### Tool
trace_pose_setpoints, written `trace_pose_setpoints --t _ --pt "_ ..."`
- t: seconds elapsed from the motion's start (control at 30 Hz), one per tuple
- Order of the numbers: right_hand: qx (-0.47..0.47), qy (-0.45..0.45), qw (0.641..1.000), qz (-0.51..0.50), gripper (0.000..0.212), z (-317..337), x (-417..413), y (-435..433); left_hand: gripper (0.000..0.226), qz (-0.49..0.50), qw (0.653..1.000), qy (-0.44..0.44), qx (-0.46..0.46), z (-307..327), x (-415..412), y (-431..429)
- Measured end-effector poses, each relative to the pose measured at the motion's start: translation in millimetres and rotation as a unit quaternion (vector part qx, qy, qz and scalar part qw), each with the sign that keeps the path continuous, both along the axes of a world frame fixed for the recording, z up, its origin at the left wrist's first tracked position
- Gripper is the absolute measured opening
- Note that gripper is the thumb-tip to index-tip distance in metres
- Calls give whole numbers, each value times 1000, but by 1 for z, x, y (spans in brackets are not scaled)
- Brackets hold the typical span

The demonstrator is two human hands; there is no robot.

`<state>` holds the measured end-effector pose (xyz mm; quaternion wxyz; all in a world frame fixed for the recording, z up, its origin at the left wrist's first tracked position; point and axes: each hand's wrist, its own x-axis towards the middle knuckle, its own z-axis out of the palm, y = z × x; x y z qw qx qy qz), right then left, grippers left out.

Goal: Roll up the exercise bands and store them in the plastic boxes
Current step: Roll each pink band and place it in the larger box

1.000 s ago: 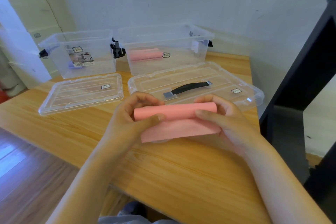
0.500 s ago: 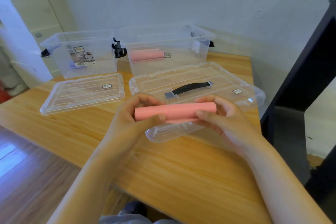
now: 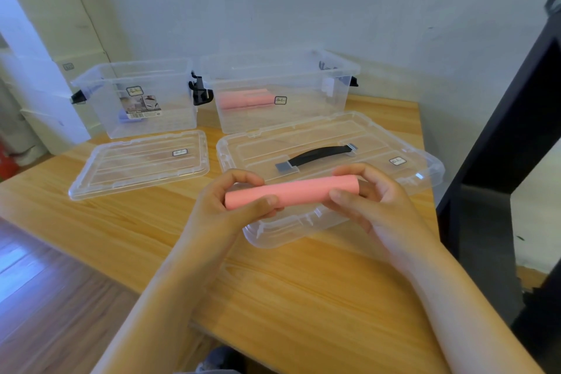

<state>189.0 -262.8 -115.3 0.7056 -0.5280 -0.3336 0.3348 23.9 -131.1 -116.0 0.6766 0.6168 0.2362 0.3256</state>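
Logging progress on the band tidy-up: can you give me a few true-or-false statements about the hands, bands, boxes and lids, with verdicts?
1. The left hand and right hand both grip the pink roll. True.
2. A loose flap hangs from the pink roll. False: it is fully rolled, with no flap showing.
3. The right box holds a second pink roll. True.
4. Both boxes are closed. False: the small lid and the handled lid lie flat on the table.
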Motion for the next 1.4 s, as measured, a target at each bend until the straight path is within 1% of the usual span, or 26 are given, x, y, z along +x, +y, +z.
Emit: trace_pose_setpoints --t 0.17,0.27,0.3,0.43,0.5,0.7,0.9,1.0,1.07,1.13,1.27,1.4 --pt "8 46 998 -41 34 1 -2 3 45 24 1000 -16 -12 -3 2 0" --pt "18 63 994 -86 40 0 -2 5 44 37 998 -39 -38 -3 4 -1" --pt "18 59 993 -99 37 -1 -2 5 42 37 997 -44 -43 -4 5 -1" --pt "11 9 992 -123 11 -2 -3 3 37 36 997 -50 -57 -6 8 -2" --pt "12 2 992 -128 9 -2 -2 2 37 31 996 -53 -62 -7 9 -3" --pt "19 5 991 -130 9 -3 -2 2 37 37 996 -56 -62 -9 11 -7" --pt "19 21 992 -126 12 8 -7 0 31 33 997 -65 -40 -1 4 -8" --pt "32 34 991 -128 11 18 -14 -1 24 41 997 -64 -26 7 2 -10" --pt "37 48 990 -130 14 25 -18 -2 23 48 996 -66 -21 13 1 -11" --pt "38 59 989 -130 20 32 -21 -5 26 47 996 -73 -12 21 -2 -14" --pt "31 70 991 -105 32 45 -27 -13 30 41 995 -86 7 40 -14 -20" --pt "48 83 993 -65 25 68 -33 -18 24 56 993 -99 22 59 -24 -27"
